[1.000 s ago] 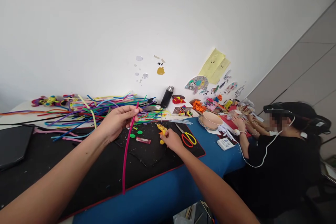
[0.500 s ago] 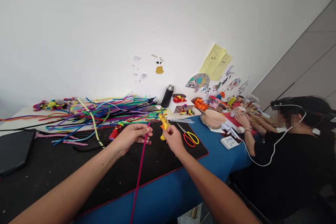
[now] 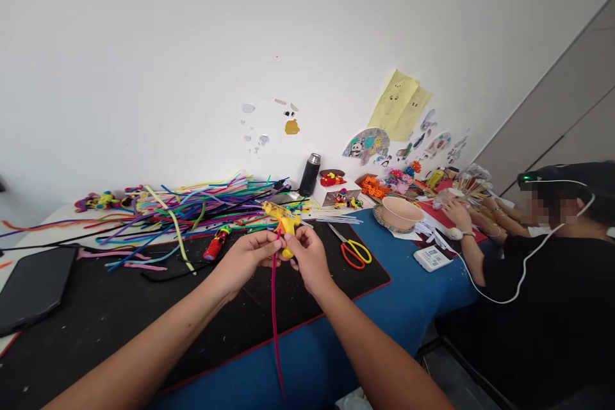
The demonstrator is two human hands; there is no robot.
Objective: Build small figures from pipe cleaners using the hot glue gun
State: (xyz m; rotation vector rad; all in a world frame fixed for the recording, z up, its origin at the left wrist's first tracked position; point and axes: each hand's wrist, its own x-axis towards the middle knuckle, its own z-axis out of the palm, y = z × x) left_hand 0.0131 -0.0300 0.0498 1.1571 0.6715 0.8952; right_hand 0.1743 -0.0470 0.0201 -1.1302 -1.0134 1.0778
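Note:
My left hand (image 3: 250, 256) pinches the top end of a long pink pipe cleaner (image 3: 274, 314), which hangs down past the table's front edge. My right hand (image 3: 307, 256) is closed round the handle of a yellow glue gun (image 3: 281, 218), lifted off the black mat (image 3: 144, 307). The gun's nozzle points left, just above the pipe cleaner's top end. Both hands meet over the middle of the mat.
A heap of coloured pipe cleaners (image 3: 192, 205) lies behind the mat. Red-and-yellow scissors (image 3: 354, 250), a small red figure (image 3: 216, 245), a black flask (image 3: 310, 174) and a bowl (image 3: 401, 211) stand nearby. A dark tablet (image 3: 33, 285) lies left. Another person (image 3: 542, 256) works at the right.
My right hand picked the glue gun off the mat and raised it. My left hand brought the pink pipe cleaner rightward until the two hands met.

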